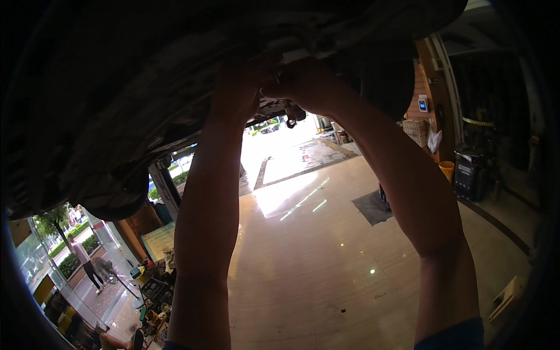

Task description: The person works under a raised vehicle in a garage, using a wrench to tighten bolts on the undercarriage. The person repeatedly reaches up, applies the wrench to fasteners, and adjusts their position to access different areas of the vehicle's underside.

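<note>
**Both hands up under a raised vehicle, on a small dark fitting**

Small dark fitting hangs just below the underbody, top centre of view, backlit by the open doorway. Looks metal, stubby and rounded; detail is lost in the glare.

Right hand is curled closed right above it, apparently gripping at or beside it. Left hand is pressed against the underbody just beside; can't tell whether its fingers are open or closed, too dark.

My read: keep the left braced as the steady point, turn with the right only, wrist in line with the fitting so it doesn't slip.

Underbody is matte, grimy, uneven panels. Floor is glossy, pale, reflecting light. Yellow bucket far right.
</note>
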Action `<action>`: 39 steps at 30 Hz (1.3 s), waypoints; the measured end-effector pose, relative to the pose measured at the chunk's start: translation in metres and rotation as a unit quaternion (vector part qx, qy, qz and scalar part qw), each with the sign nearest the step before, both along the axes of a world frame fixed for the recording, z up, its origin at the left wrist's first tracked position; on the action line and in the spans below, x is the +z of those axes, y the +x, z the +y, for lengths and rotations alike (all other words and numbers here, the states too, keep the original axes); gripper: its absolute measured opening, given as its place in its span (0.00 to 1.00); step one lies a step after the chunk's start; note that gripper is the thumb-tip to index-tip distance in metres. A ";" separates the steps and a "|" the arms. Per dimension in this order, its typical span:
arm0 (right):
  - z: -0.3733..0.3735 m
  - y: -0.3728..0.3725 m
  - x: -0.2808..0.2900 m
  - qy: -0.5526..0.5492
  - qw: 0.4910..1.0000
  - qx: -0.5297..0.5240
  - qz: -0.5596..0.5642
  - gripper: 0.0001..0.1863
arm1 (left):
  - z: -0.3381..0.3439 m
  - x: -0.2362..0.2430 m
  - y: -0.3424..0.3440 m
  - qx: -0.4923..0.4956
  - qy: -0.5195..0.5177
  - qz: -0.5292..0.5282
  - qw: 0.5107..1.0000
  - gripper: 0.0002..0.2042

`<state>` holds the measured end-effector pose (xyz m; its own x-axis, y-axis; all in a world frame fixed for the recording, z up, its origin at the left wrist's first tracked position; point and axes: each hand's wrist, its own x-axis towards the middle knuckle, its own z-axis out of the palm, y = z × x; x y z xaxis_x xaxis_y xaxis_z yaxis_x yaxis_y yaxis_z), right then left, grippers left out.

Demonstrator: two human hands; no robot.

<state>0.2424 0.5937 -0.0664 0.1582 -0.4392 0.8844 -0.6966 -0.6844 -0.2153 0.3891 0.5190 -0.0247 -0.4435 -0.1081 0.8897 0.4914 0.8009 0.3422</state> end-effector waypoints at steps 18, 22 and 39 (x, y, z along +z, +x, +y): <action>-0.053 -0.006 -0.489 0.576 0.805 0.138 0.025 0.12 | -0.103 -0.602 0.066 -0.296 0.639 -0.066 0.707 0.17; -0.041 0.114 -0.707 0.747 0.641 0.172 -0.038 0.09 | -0.014 -0.852 0.206 -0.177 0.721 0.004 0.670 0.28; -0.154 0.266 -0.560 0.616 0.641 0.223 -0.401 0.11 | -0.143 -0.604 0.512 0.081 0.740 0.260 0.615 0.07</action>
